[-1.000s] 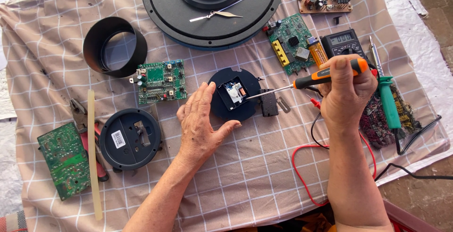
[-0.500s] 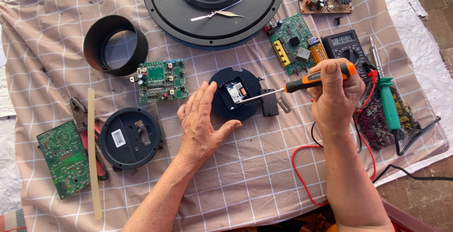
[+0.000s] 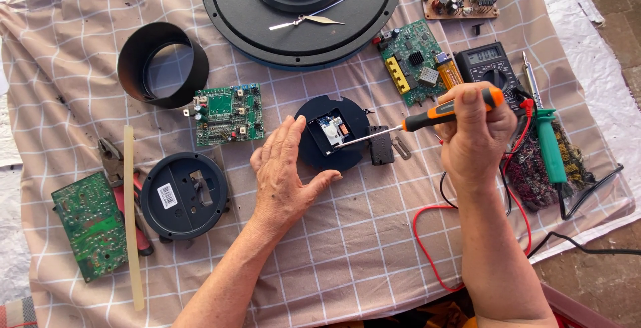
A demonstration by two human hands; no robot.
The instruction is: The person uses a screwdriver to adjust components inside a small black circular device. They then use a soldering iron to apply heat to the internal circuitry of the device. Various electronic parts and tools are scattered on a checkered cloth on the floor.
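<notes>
We steady the round black module (image 3: 332, 134) with the left hand (image 3: 284, 174), fingers spread flat and open against its left edge, thumb under its lower rim. The right hand (image 3: 475, 131) is closed around the orange-handled screwdriver (image 3: 427, 116), whose tip rests in the module's open centre, just beyond the left fingertips. We judge that a shaft kept in line and light pressure would prevent slipping.

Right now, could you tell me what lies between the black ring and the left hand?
In the head view, a small green circuit board lies between the black ring and the left hand.
</notes>
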